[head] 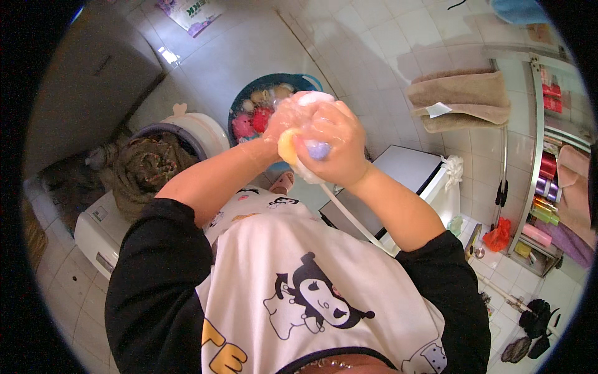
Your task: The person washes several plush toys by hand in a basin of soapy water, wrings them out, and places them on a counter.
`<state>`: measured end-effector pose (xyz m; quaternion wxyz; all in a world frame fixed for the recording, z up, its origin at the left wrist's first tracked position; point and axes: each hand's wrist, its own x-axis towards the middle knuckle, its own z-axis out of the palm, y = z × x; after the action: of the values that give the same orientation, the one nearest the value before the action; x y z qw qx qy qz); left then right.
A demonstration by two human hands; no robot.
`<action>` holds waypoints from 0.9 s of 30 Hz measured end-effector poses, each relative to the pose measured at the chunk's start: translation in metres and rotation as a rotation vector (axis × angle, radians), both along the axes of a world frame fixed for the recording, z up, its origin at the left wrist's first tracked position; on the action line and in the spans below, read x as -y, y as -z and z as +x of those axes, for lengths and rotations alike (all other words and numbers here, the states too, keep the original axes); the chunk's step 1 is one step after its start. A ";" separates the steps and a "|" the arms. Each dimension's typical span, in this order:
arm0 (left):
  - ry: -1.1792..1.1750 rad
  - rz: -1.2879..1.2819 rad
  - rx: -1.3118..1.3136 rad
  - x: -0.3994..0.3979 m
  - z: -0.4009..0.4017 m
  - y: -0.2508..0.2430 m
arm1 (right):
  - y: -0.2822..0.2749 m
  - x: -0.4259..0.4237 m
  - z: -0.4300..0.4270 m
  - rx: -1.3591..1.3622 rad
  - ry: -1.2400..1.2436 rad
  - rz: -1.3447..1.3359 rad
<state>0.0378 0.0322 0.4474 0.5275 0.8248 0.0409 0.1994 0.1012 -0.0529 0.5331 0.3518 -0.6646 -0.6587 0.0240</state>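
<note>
My left hand (284, 117) and my right hand (340, 142) are pressed together in front of me, wet and covered with suds. Between them they squeeze a small soft toy (288, 148), its yellow, purple and white parts poking out around my fingers. Most of its shape is hidden in my grip. Beyond and below my hands stands a dark blue basin (235, 105), partly covered by them. Wet plush toys in pink, red and tan (244, 125) lie in it.
To the left, a brown cloth (145, 173) fills a grey tub beside a pale stool-like object (198, 124). A white-sided cabinet (406, 168) stands right of the basin. Brown towels (460, 100) hang on the tiled wall near a metal shelf (528, 187) of bottles.
</note>
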 end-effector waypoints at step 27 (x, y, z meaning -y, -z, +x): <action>0.211 -1.156 0.369 -0.044 -0.055 -0.056 | -0.004 0.036 0.002 -2.315 -0.039 0.255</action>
<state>-0.0173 0.0765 0.5036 0.9046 0.3568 -0.0314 0.2313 0.1033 -0.0885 0.5375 0.8070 -0.1952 0.0482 0.5553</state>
